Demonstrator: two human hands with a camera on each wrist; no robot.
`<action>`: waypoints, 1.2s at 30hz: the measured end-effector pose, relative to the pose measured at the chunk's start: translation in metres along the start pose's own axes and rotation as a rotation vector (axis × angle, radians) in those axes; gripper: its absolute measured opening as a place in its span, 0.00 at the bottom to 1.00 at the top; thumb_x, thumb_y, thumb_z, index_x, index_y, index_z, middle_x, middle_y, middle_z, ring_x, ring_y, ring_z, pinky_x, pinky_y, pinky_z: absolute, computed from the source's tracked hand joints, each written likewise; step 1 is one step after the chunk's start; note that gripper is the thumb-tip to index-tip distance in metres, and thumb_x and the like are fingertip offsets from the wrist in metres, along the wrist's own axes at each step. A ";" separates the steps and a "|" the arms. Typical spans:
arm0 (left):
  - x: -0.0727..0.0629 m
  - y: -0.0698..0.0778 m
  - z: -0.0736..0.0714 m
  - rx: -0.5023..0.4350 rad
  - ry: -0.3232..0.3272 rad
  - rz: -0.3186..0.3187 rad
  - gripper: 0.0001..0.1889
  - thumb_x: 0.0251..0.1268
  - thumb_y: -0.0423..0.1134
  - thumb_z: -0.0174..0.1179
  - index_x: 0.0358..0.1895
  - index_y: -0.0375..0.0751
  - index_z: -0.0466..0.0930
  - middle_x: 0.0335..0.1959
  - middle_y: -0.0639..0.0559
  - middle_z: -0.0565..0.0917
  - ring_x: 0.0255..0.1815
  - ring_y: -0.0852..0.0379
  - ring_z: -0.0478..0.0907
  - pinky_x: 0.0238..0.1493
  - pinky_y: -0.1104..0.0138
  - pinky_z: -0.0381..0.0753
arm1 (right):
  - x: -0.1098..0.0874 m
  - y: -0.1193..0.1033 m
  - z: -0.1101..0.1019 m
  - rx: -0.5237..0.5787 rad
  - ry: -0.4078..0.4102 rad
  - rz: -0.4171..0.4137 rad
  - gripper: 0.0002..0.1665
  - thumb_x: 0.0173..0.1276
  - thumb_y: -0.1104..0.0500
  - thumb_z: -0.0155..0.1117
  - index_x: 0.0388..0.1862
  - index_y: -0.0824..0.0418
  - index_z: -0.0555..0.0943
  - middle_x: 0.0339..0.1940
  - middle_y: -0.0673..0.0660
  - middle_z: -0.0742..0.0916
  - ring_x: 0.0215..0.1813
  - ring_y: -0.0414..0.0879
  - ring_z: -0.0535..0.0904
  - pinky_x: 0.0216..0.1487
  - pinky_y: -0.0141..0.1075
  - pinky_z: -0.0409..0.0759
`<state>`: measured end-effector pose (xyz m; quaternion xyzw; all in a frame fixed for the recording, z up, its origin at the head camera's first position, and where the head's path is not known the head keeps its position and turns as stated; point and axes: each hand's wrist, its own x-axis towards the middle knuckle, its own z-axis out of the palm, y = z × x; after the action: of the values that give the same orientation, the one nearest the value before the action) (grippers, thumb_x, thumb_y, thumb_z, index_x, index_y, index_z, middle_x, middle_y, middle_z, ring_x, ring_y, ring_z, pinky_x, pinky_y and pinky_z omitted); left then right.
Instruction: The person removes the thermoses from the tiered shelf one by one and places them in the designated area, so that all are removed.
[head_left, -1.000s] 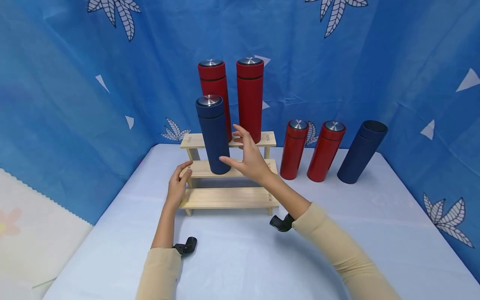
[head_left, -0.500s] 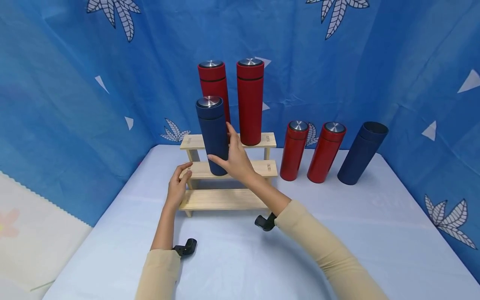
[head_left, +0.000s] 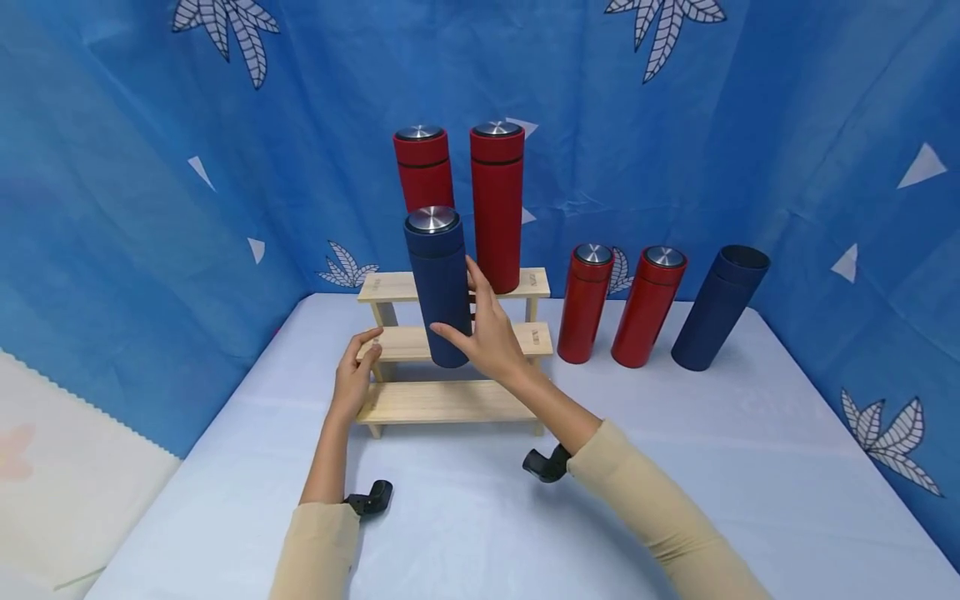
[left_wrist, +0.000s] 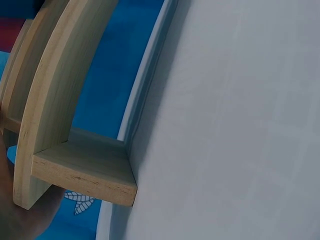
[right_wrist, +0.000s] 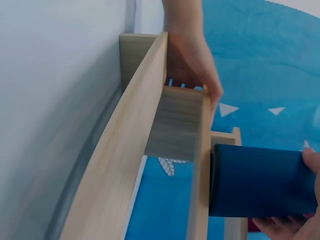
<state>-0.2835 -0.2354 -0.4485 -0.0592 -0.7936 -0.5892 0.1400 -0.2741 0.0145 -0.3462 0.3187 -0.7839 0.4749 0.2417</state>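
My right hand (head_left: pixel 491 337) grips a navy blue thermos flask (head_left: pixel 437 279) low on its body, thumb on the near side. The flask has a silver lid and leans slightly, in front of the middle shelf of a three-tier wooden stand (head_left: pixel 450 403). In the right wrist view the flask's base (right_wrist: pixel 215 180) is close to the shelf edge; whether they touch I cannot tell. My left hand (head_left: pixel 351 385) holds the left end of the middle shelf. Two tall red flasks (head_left: pixel 497 208) stand on the top shelf, the left one (head_left: pixel 422 171) partly hidden behind the blue flask.
Right of the stand, two shorter red flasks (head_left: pixel 587 304) (head_left: pixel 648 307) and a dark blue one (head_left: pixel 720 308) with a dark top stand on the white-covered table (head_left: pixel 465 517). A blue curtain (head_left: pixel 337 100) hangs close behind.
My right hand first closed in on the blue flask and took hold of it. The flask has since come off its place, toward me and slightly right. My left hand stays put.
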 end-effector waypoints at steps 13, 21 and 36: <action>-0.001 -0.003 0.000 -0.017 0.014 0.005 0.23 0.69 0.56 0.46 0.63 0.54 0.67 0.66 0.55 0.64 0.47 0.51 0.66 0.47 0.56 0.64 | -0.049 0.005 -0.081 0.067 0.032 0.035 0.60 0.52 0.66 0.72 0.74 0.51 0.44 0.60 0.63 0.72 0.59 0.55 0.70 0.48 0.51 0.74; -0.002 -0.002 -0.001 -0.049 0.009 0.033 0.23 0.70 0.53 0.46 0.64 0.51 0.67 0.67 0.54 0.63 0.48 0.53 0.64 0.47 0.56 0.62 | -0.077 0.001 -0.149 -0.037 0.155 0.129 0.59 0.52 0.74 0.68 0.74 0.56 0.43 0.59 0.70 0.71 0.56 0.63 0.71 0.47 0.58 0.71; -0.002 0.006 0.002 -0.083 0.001 -0.019 0.22 0.71 0.49 0.46 0.65 0.48 0.66 0.69 0.50 0.59 0.44 0.51 0.62 0.45 0.56 0.60 | -0.151 0.079 -0.242 -0.304 0.360 0.447 0.61 0.56 0.65 0.68 0.73 0.43 0.36 0.65 0.67 0.63 0.61 0.67 0.64 0.48 0.64 0.66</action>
<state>-0.2801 -0.2311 -0.4442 -0.0571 -0.7688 -0.6230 0.1323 -0.2102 0.3002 -0.3909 0.0097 -0.8411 0.4424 0.3110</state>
